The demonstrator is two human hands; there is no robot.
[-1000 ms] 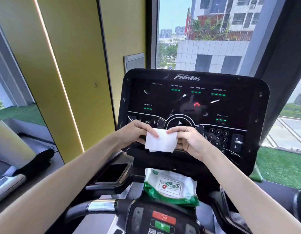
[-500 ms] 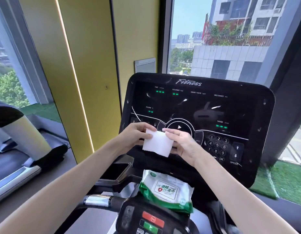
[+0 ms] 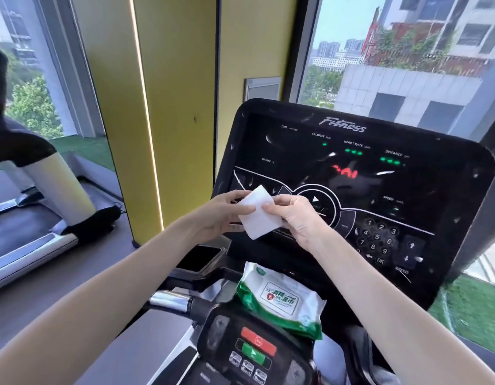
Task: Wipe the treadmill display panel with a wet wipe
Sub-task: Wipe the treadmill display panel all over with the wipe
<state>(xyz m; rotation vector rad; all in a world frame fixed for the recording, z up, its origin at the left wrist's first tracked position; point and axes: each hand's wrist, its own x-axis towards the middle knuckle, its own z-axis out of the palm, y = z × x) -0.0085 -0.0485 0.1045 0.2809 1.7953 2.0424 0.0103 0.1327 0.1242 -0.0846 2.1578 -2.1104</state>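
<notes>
Both hands hold a folded white wipe in front of the lower left of the black panel — left hand curled round its left edge, right hand pinching its right side between thumb and fingers. A green-and-white wipe pack lies on the ledge below the panel, above the red and green buttons

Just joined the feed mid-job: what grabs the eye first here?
A white folded wet wipe, pinched between the left hand and right hand, in front of the lower left of the black treadmill display panel. Below, a green-and-white wipe pack lies at the panel's foot, just above a red button.
</notes>
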